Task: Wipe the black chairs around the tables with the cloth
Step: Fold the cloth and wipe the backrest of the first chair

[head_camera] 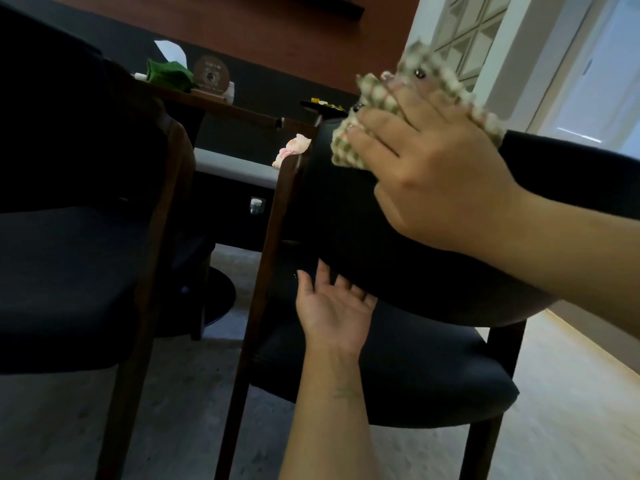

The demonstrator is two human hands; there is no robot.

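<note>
A black padded chair (398,372) with dark wooden legs fills the middle and right of the head view. My right hand (433,174) presses a bumpy green-and-cream cloth (377,98) onto the top of its curved black backrest (408,271). My left hand (332,306) is lower down, palm up and fingers spread, holding nothing, its fingertips at the underside of the backrest above the seat. A second black chair (69,258) with wooden legs stands to the left.
Behind the chairs is a dark wooden table (242,110) carrying a green object (168,74), a round wooden plaque (211,76) and a white paper. A black round table base (221,292) rests on the grey carpet. A white doorway lies at the right.
</note>
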